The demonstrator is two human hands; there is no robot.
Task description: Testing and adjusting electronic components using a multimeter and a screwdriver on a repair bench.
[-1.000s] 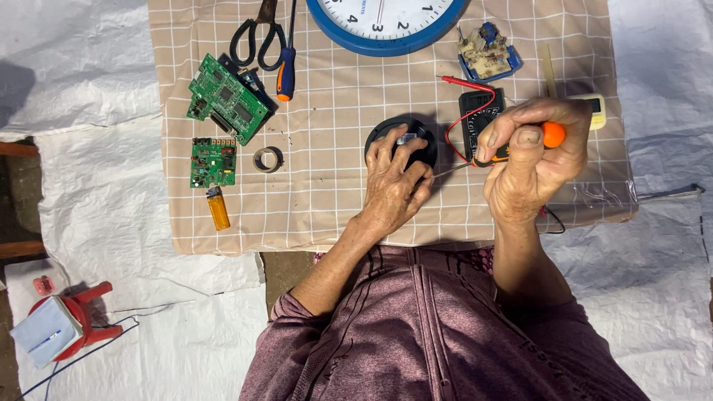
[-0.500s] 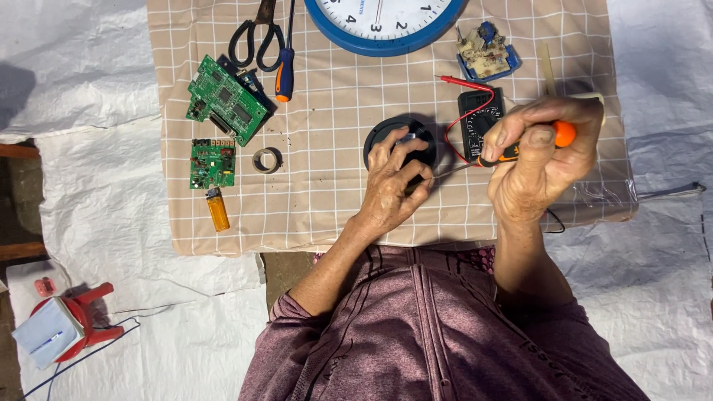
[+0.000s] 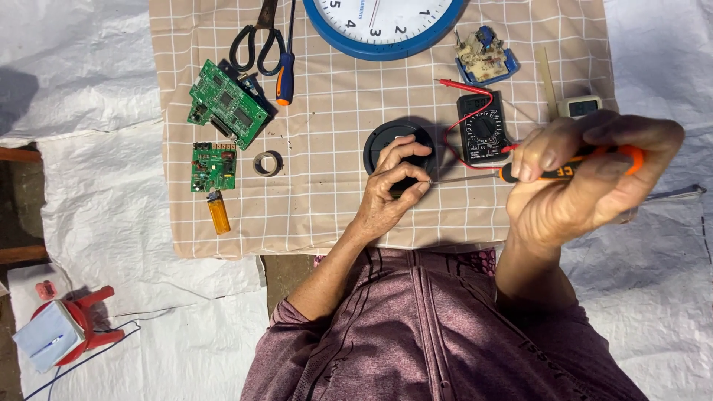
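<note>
My left hand [image 3: 392,182] rests on a round black part [image 3: 388,138] lying on the checked beige cloth [image 3: 327,200], its fingertips pinched at the part's near edge. My right hand [image 3: 587,178] grips an orange-handled screwdriver [image 3: 572,169] held level, its thin shaft pointing left so the tip meets my left fingertips. Just beyond the shaft lies a black multimeter [image 3: 483,132] with red leads.
A blue-rimmed wall clock [image 3: 386,30] lies at the cloth's far edge. Scissors [image 3: 256,37], a second screwdriver [image 3: 285,74], two green circuit boards [image 3: 226,100], a metal ring [image 3: 267,162] and an amber lighter [image 3: 218,214] sit at left. A red tool [image 3: 67,330] lies on white sheeting.
My right hand has drawn to the right with the screwdriver, so the shaft now shows between the hands. My left hand stays on the black part.
</note>
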